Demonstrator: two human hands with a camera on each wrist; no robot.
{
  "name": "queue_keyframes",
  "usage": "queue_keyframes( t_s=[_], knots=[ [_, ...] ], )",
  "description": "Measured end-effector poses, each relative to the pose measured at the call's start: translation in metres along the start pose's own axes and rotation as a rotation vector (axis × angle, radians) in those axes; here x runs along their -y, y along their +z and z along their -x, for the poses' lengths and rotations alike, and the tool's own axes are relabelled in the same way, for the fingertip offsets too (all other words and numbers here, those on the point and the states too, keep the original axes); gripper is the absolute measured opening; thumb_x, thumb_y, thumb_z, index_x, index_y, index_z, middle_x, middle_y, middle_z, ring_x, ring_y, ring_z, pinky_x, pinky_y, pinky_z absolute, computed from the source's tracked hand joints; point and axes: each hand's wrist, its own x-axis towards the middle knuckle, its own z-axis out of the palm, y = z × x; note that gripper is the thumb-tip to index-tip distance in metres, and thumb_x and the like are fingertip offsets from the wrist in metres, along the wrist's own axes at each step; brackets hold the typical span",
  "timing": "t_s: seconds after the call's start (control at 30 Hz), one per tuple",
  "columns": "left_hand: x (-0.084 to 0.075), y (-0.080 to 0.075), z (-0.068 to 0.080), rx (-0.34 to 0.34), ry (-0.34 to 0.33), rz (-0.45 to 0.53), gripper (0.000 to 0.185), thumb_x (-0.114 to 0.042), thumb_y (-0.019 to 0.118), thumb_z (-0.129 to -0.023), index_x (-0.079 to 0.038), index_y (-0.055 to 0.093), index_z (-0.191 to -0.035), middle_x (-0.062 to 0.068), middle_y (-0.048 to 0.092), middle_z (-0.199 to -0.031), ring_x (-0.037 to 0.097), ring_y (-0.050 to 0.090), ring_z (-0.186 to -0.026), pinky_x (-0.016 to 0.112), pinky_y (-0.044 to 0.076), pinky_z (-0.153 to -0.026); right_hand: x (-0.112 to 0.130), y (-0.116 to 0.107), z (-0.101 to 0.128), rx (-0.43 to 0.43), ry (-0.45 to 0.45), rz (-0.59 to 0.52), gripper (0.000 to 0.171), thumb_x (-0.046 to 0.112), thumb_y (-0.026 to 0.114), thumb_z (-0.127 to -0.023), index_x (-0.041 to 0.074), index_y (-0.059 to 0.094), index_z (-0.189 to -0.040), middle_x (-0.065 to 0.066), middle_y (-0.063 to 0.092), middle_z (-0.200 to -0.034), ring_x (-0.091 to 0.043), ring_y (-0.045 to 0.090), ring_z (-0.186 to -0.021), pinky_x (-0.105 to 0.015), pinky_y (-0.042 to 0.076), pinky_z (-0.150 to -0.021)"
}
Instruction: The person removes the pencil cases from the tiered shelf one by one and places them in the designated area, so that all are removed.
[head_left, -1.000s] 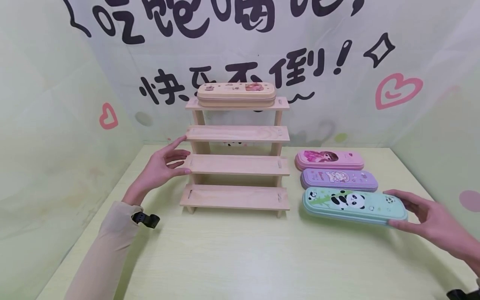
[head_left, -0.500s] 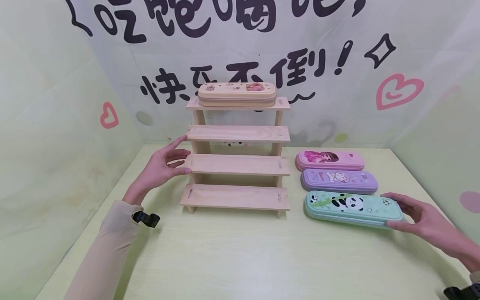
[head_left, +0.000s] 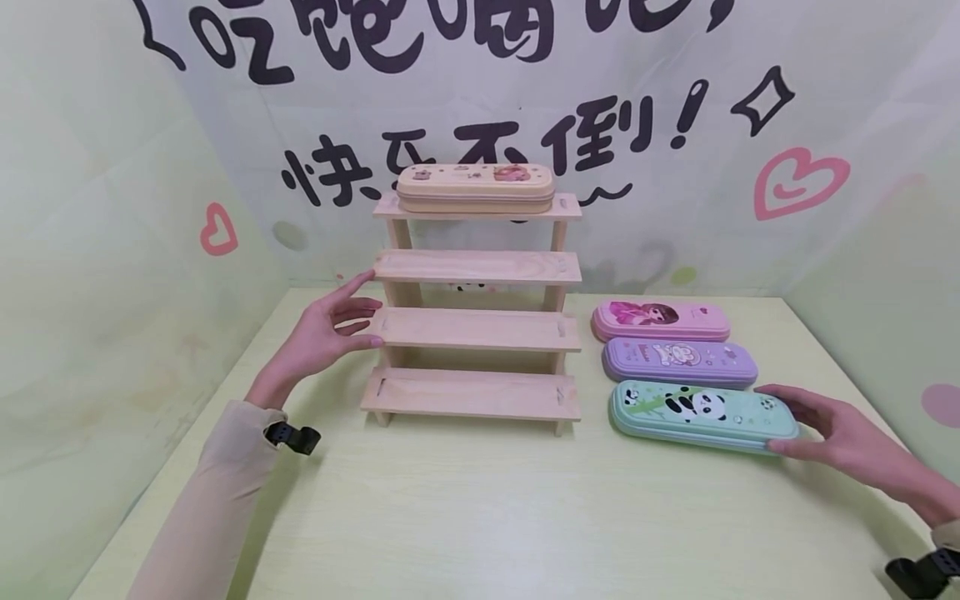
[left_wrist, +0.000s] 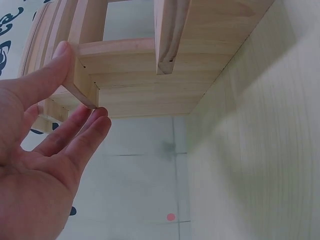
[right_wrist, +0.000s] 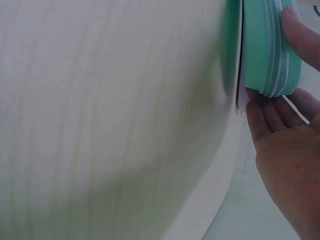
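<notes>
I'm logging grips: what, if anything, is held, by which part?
The right hand grips the green pencil case by its right end; the left hand touches the wooden rack.

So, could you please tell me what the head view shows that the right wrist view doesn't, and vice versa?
Only the head view shows the left hand, the wooden rack and the cream case on its top shelf.
Only the right wrist view shows the palm of the right hand.
Both share the green case, the right hand itself and the table.
</notes>
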Motion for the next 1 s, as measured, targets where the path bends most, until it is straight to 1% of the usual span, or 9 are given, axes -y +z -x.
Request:
queue_keyframes(
  t_s=[0.07,0.2,0.27,0.4,0.53,0.57,0.67,0.83,1.0],
  knots=[
    [-0.0003,-0.0001,-0.0001,-0.001,-0.001,-0.004,0.101,0.007,0.085,-0.085,-0.029,0.037,-0.166,0.021,0.061,-0.14,0.036,0.059,-0.131,0.052,0.05,-0.11,-0.001,-0.0011,-0.0016,-0.005,0.004,0.022,0.071,0.007,0.086,-0.088,0.001,0.053,-0.15,0.025,0.057,-0.13,0.014,0.053,-0.112,-0.003,0.044,-0.084],
    [-0.0018,0.0002,-0.0001,-0.001,-0.006,-0.016,0.101,0.006,0.086,-0.085,-0.028,0.036,-0.166,0.021,0.061,-0.141,0.036,0.058,-0.131,0.043,0.053,-0.109,-0.0019,-0.0024,-0.0035,-0.02,0.009,0.058,0.071,0.005,0.088,-0.085,0.004,0.055,-0.148,0.017,0.06,-0.122,0.005,0.058,-0.103,-0.005,0.044,-0.08],
    [-0.0029,0.0004,-0.0004,0.001,-0.011,-0.022,0.1,0.006,0.086,-0.085,-0.028,0.036,-0.166,0.022,0.061,-0.141,0.036,0.058,-0.131,0.041,0.053,-0.109,-0.0029,-0.0028,-0.004,-0.021,0.008,0.07,0.071,0.005,0.088,-0.085,0.004,0.055,-0.148,0.017,0.059,-0.121,0.003,0.058,-0.101,-0.005,0.044,-0.079],
    [-0.0044,0.0002,-0.0013,0.004,-0.015,-0.021,0.1,0.006,0.086,-0.085,-0.026,0.036,-0.166,0.022,0.061,-0.141,0.037,0.058,-0.131,0.041,0.053,-0.109,-0.0042,-0.0024,-0.0047,-0.021,0.03,0.084,0.072,0.006,0.088,-0.085,0.004,0.055,-0.149,0.022,0.056,-0.123,0.007,0.056,-0.101,-0.004,0.044,-0.08],
    [-0.0051,-0.0002,-0.0015,0.002,-0.014,-0.019,0.101,0.006,0.086,-0.085,-0.027,0.037,-0.166,0.022,0.061,-0.141,0.037,0.058,-0.131,0.04,0.053,-0.108,-0.0048,-0.0025,-0.0058,-0.016,0.035,0.074,0.073,0.005,0.087,-0.085,0.004,0.053,-0.15,0.024,0.055,-0.125,0.008,0.056,-0.102,-0.005,0.044,-0.08],
    [-0.0048,-0.0002,-0.0014,0.004,-0.011,-0.017,0.101,0.006,0.086,-0.085,-0.027,0.036,-0.166,0.022,0.061,-0.141,0.037,0.058,-0.131,0.042,0.053,-0.109,-0.0049,-0.0027,-0.006,-0.014,0.035,0.072,0.073,0.005,0.087,-0.086,0.004,0.053,-0.15,0.025,0.055,-0.125,0.008,0.056,-0.103,-0.005,0.044,-0.08],
    [-0.0043,-0.0001,-0.0014,0.005,-0.008,-0.008,0.101,0.005,0.086,-0.085,-0.028,0.037,-0.166,0.022,0.061,-0.141,0.036,0.059,-0.131,0.044,0.053,-0.109,-0.0054,-0.0029,-0.0059,-0.014,0.033,0.064,0.073,0.005,0.087,-0.086,0.003,0.053,-0.15,0.025,0.055,-0.126,0.008,0.056,-0.103,-0.005,0.044,-0.08],
    [-0.0024,-0.0005,-0.0016,0.005,-0.005,-0.01,0.1,0.006,0.086,-0.085,-0.027,0.037,-0.166,0.022,0.061,-0.14,0.036,0.059,-0.131,0.041,0.053,-0.108,-0.0061,-0.003,-0.007,-0.017,0.019,0.069,0.073,0.005,0.087,-0.085,0.002,0.053,-0.149,0.023,0.057,-0.125,0.007,0.057,-0.103,-0.005,0.044,-0.08],
    [-0.0031,-0.0011,-0.001,0.008,-0.011,-0.014,0.1,0.007,0.085,-0.085,-0.026,0.036,-0.166,0.023,0.061,-0.141,0.037,0.058,-0.132,0.041,0.053,-0.109,-0.0067,-0.0041,-0.0092,-0.011,0.02,0.066,0.073,0.005,0.087,-0.086,0.001,0.051,-0.15,0.023,0.057,-0.124,0.007,0.057,-0.103,-0.005,0.044,-0.08]
  ],
)
